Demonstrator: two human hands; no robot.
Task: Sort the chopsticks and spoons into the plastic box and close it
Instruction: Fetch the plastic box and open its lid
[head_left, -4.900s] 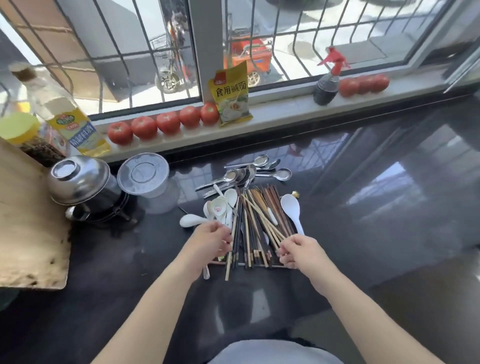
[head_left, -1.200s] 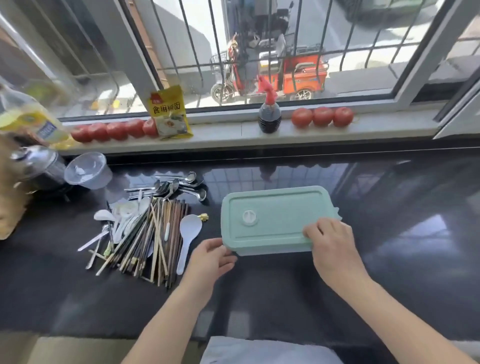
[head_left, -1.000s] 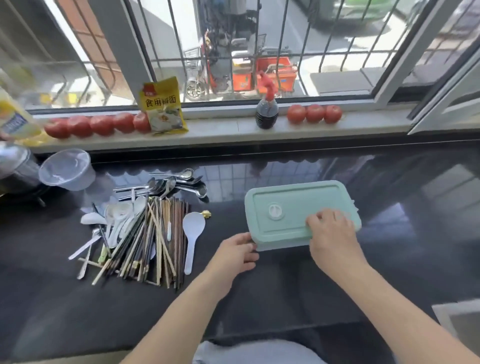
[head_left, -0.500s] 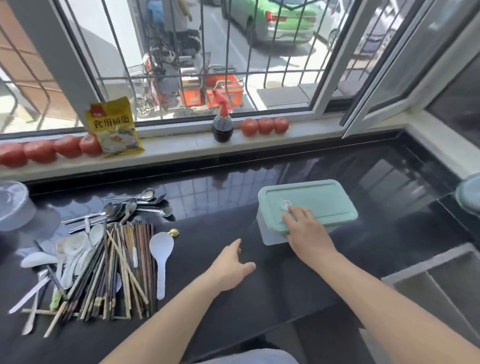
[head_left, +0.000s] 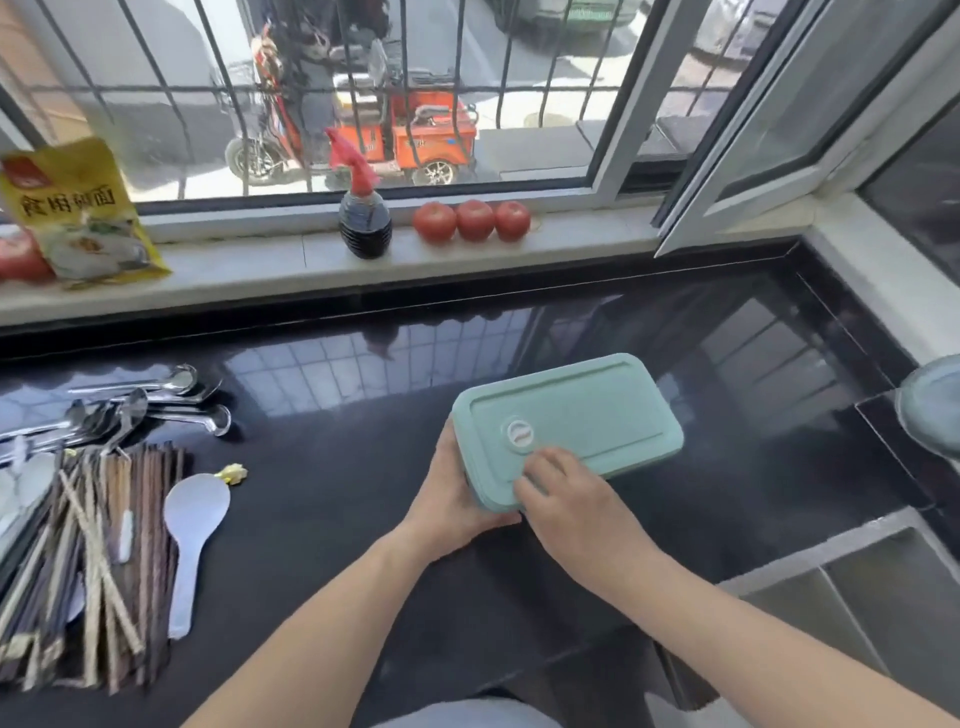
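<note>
Left hand (head_left: 451, 501) grips box (head_left: 582, 415) end; right hand (head_left: 563, 499) on lid

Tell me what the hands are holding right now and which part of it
Both hold the green plastic box, lid still on. The left hand grips its near-left end; the right hand has fingers curled over the lid's near edge.

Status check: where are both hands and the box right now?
Left hand grips box's near-left corner. Right hand curls on the lid edge; box shut. Chopsticks and spoons unsorted at left. Nothing blocking.
</note>
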